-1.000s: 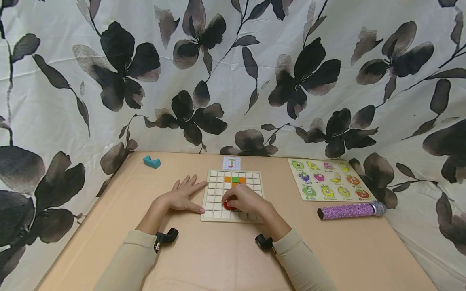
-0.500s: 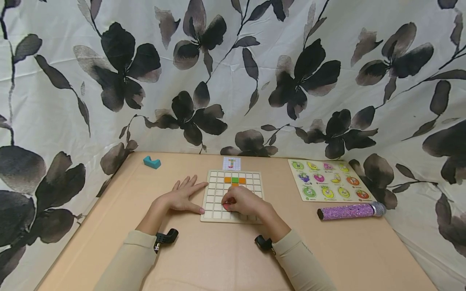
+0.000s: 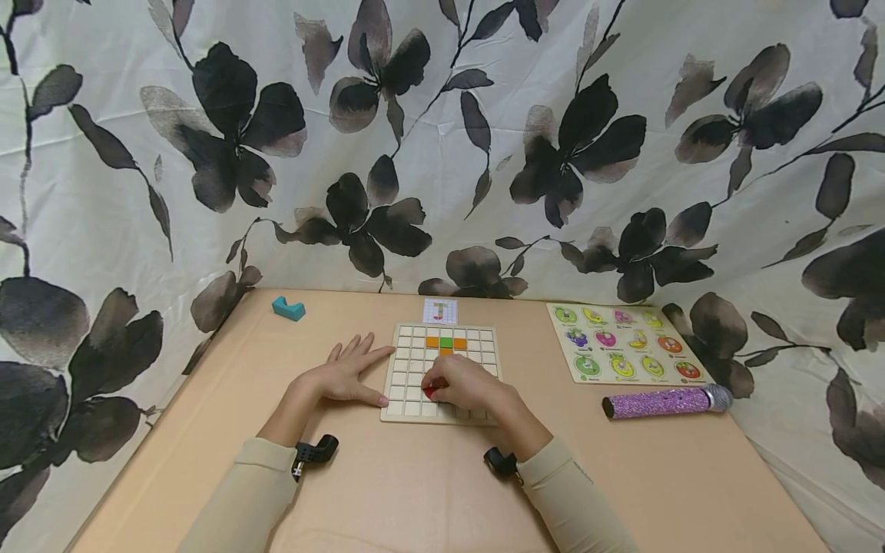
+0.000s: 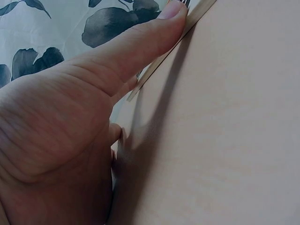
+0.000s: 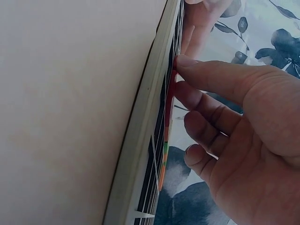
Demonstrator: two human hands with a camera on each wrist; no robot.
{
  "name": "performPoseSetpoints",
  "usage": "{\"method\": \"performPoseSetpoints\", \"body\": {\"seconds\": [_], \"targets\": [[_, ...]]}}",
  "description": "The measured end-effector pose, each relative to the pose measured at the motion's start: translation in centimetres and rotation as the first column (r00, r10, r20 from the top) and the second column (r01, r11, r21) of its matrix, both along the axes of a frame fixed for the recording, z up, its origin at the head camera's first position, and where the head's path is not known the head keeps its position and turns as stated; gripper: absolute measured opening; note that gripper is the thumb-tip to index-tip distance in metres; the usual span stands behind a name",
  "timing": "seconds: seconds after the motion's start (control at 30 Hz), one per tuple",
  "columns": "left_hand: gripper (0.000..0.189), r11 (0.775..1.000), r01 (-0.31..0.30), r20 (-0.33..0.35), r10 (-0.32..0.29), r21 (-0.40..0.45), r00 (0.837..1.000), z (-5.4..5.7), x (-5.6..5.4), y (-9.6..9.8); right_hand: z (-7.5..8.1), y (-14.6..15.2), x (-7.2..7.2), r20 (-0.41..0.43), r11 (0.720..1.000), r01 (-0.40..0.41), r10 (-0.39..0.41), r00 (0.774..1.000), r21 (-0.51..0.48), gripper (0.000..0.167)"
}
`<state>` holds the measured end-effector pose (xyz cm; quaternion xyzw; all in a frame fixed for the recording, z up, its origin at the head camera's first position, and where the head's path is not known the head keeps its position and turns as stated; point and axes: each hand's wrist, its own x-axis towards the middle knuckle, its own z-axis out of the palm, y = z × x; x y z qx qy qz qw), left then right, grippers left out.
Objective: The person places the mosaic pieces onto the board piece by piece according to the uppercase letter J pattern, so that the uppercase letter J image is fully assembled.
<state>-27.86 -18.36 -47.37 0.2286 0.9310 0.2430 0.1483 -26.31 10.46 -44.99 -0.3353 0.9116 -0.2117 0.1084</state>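
A wooden grid board [image 3: 412,380] of white squares lies on the table in the head view. Near its top, orange and green squares [image 3: 446,342] form a row with one orange below. My right hand [image 3: 463,382] reaches over the board and pinches a red piece [image 3: 429,392] at its surface. In the right wrist view, thumb and curled fingers [image 5: 187,96] are right at the red piece, which shows edge-on. My left hand [image 3: 349,372] rests left of the board with fingers spread, its thumb [image 4: 173,11] and index finger touching the board's edge.
A small card [image 3: 440,310] with a coloured J-shaped pattern sits behind the board. A teal block [image 3: 288,309] stands at the back left. To the right are a fruit-picture sheet [image 3: 625,343] and a glittery purple microphone [image 3: 660,402]. A floral curtain [image 3: 442,153] hangs behind the table.
My right hand's fingertips shift slightly on the red piece, so less of it shows than a second ago. My left hand keeps its place at the board's edge.
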Motion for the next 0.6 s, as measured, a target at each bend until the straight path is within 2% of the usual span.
{"method": "performPoseSetpoints", "body": {"seconds": [0.17,0.37,0.47,0.6], "targets": [[0.106,1.0,0.002,-0.002,-0.002,-0.005,1.0,0.0,0.0,0.1,0.1,0.1,0.1,-0.013,1.0,-0.008,0.008,1.0,0.005,0.02],[0.105,1.0,0.006,0.003,-0.006,0.001,1.0,0.1,0.0,0.1,0.4,0.6,0.0,-0.088,0.999,-0.025,0.022,0.996,-0.037,0.019],[0.105,1.0,0.008,0.004,-0.008,0.002,1.0,0.1,-0.1,0.0,0.8,1.2,-0.1,-0.107,0.994,0.007,-0.019,0.994,-0.107,0.021],[0.098,1.0,0.002,-0.006,-0.002,0.007,1.0,0.3,-0.1,-0.1,1.2,2.2,-0.3,-0.082,0.977,0.111,-0.128,0.988,-0.184,0.028]]}}
